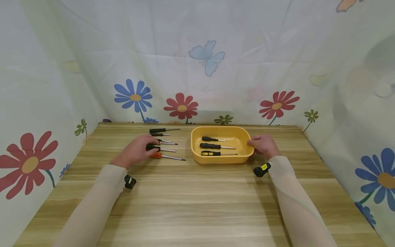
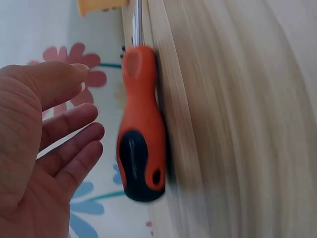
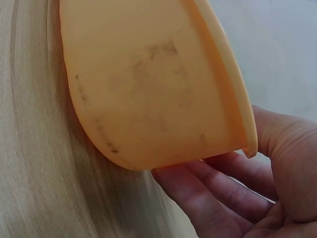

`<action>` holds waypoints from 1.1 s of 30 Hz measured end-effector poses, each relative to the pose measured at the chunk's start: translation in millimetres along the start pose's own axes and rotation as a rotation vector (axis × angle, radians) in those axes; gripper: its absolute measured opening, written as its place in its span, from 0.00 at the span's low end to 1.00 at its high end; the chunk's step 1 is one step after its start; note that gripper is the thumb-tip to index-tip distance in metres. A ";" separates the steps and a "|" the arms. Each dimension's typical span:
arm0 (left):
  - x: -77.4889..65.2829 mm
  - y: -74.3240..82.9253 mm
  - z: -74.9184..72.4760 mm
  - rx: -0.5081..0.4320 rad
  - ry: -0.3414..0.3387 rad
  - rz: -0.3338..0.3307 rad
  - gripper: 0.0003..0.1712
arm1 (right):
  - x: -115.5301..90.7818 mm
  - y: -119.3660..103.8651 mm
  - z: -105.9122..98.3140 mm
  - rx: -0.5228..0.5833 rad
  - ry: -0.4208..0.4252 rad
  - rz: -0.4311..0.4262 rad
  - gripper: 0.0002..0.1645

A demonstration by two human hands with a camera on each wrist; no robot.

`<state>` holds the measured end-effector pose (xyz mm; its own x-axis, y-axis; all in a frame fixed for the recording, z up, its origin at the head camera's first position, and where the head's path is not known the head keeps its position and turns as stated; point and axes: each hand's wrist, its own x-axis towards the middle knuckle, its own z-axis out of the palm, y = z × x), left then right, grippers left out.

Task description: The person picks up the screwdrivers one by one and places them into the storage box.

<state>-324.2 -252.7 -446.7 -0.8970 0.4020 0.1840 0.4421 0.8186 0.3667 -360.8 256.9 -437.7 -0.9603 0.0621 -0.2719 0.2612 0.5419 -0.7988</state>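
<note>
My left hand [image 1: 137, 149] hovers over a row of screwdrivers at the left, its fingertips by a black-handled screwdriver [image 1: 153, 147]. In the left wrist view that hand's thumb and fingers are apart, with nothing seen between them. Nearest the front lies a screwdriver with an orange and black handle [image 2: 141, 109], close beside the hand. My right hand [image 1: 263, 145] grips the right end of a yellow plastic tray [image 1: 222, 160], thumb at the rim and fingers against the outer wall. Inside the tray lie a small black screwdriver [image 1: 210, 139], a longer black one [image 1: 210, 146] and a black-and-yellow one [image 1: 211, 153].
Behind the left hand lie more screwdrivers, the farthest one black-handled [image 1: 158, 130]. All stands on a wood-grain table [image 1: 191, 202], toward its back edge. A flowered curtain [image 1: 216, 99] hangs behind the table and along both sides.
</note>
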 end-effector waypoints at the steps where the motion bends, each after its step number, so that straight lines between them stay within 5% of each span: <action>1: -0.8 -4.1 -0.8 -0.001 -0.008 -0.017 0.17 | 0.5 0.4 0.2 0.002 0.001 -0.001 0.25; 12: -11.5 -28.3 -9.8 0.002 -0.033 -0.094 0.19 | -0.1 1.8 0.1 -0.017 -0.002 0.009 0.24; 33: -17.3 -41.6 -15.3 -0.085 -0.054 -0.094 0.15 | -0.1 0.9 0.8 -0.019 -0.007 0.001 0.24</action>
<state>-327.0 -300.0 -451.2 -0.9323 0.3486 0.0966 0.3528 0.8169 0.4563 -360.4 256.7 -438.8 -0.9594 0.0563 -0.2764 0.2598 0.5577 -0.7883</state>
